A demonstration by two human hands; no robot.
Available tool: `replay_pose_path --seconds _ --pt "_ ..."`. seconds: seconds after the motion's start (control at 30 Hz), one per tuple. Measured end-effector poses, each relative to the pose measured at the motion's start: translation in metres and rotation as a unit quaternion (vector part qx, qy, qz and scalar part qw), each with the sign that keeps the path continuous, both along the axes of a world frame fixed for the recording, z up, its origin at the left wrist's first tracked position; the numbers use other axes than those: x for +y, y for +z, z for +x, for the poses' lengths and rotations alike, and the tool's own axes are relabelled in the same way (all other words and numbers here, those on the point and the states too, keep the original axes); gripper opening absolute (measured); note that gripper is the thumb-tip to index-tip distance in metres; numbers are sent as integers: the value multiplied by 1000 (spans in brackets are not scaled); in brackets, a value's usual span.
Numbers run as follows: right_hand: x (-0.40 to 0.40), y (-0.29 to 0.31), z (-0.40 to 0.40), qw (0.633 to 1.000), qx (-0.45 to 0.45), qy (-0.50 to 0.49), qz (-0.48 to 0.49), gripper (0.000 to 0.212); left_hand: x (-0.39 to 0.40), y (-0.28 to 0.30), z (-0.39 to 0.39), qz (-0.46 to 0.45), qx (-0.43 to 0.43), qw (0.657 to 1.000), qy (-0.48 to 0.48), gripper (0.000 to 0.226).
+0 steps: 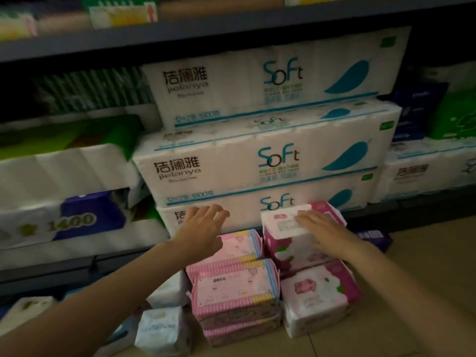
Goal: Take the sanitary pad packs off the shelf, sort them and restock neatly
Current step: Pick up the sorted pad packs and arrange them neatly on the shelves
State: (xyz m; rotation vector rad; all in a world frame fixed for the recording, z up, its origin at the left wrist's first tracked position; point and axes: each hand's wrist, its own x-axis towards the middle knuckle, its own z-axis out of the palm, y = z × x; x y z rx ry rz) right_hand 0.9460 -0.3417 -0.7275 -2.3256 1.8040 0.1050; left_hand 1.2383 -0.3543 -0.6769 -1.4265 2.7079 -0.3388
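Observation:
Pink and white sanitary pad packs are stacked on the floor in front of the shelf. My right hand [320,229] rests flat, fingers straight, on top of the tall magenta-and-white stack [291,251] at the back right. A second magenta-and-white pack [319,297] lies in front of it. To the left stand pink striped packs [235,292], with another pink striped pack [239,244] behind them. My left hand [204,229] hovers with fingers spread above that rear striped pack and holds nothing.
White "Soft" tissue bundles [268,163] are stacked on the shelf right behind the pads. A blue "1400" tissue pack [77,220] sits at the left. Small white-and-blue packs [162,328] lie on the floor at the lower left. A dark purple pack [373,237] lies at the right.

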Motion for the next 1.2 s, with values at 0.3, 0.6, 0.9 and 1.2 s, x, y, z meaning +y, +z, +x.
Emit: replay_pose_path --seconds 0.3,0.6,0.9,1.2 --pt "-52 156 77 918 -185 81 -340 33 -57 108 64 -146 209 965 -69 34" --pt "-97 376 290 839 -173 229 -463 29 -64 290 247 -302 290 906 -67 32" --pt "-189 451 527 902 -229 231 -285 80 -75 337 422 -305 379 858 165 51" --pt "-226 456 566 910 -204 220 -285 72 -132 347 406 -117 472 831 271 87"
